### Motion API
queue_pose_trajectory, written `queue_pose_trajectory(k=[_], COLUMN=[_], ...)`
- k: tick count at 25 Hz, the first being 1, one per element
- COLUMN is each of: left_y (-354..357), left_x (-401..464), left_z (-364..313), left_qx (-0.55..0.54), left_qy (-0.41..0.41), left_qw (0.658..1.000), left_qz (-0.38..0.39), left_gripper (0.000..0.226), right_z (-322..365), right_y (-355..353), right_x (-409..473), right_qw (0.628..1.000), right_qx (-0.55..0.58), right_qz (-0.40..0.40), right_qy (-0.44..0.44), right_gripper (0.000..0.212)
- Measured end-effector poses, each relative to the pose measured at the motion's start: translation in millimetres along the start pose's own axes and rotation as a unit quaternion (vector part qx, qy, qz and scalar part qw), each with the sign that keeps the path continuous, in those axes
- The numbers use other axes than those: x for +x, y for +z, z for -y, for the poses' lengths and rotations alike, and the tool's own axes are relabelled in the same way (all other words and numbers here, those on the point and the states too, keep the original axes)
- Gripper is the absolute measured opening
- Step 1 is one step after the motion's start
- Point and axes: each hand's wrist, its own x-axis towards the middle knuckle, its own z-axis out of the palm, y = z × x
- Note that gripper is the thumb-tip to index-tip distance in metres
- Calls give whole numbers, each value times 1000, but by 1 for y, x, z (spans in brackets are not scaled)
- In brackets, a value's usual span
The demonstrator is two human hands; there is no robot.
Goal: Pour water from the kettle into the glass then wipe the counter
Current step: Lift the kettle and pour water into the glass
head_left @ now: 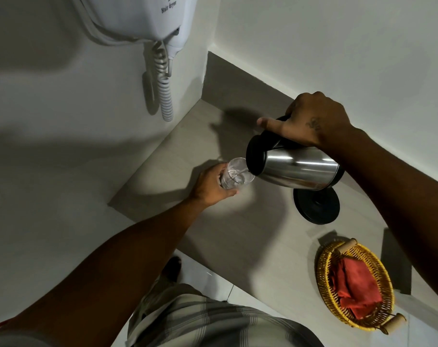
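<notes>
My right hand [310,118] grips the black handle of a steel kettle [298,169], which is tipped on its side with its spout over a clear glass [234,175]. A thin stream of water runs from the spout into the glass, which holds some water. My left hand [210,186] is wrapped around the glass and holds it tilted just above the grey counter [238,221]. A folded red cloth [353,284] lies in a yellow wicker basket [324,269] at the counter's right end.
The kettle's round black base [316,205] sits on the counter under the kettle. A white wall-mounted hair dryer [138,18] with a coiled cord [163,78] hangs on the left wall. Walls close the counter at the back and left. My foot shows on the tiled floor below.
</notes>
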Motion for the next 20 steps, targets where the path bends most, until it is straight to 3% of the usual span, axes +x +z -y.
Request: queue_pose_trajectory(k=[20], left_y=[10], left_x=[7], left_z=[18], left_qx=[-39], left_qy=[-46], left_qw=[998], left_qz=[17], left_gripper=[70], right_z=[2], right_y=[2], right_x=[2], right_qw=[1000], right_qx=[4], right_qz=[3], right_qy=[5], right_gripper=[88])
